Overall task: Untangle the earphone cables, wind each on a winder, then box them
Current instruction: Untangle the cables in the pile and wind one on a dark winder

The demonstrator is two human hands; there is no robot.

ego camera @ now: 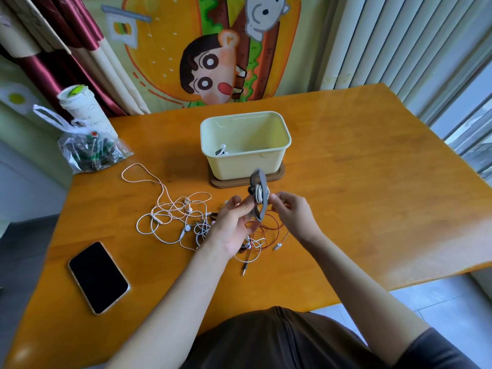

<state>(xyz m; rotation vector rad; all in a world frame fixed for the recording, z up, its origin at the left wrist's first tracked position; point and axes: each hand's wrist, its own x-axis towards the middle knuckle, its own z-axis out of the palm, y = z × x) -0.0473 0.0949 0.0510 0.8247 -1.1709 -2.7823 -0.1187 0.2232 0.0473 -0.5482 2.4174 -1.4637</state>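
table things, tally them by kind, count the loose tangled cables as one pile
phone: 1
box: 1
brown lid under it: 1
boxed earphones: 1
plastic bag: 1
cup: 1
winder, held: 1
cable pile: 1
total: 8

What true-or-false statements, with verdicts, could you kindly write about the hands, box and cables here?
1. The left hand holds a grey winder wrapped with white cable. True.
2. The box is empty. False: one white earphone lies inside.
3. Tangled cables lie on the table. True.
4. The phone sits right of the box. False: it lies on the table's left, nearer the person.
5. The right hand rests flat on the table. False: it is raised, pinching at the white cable.
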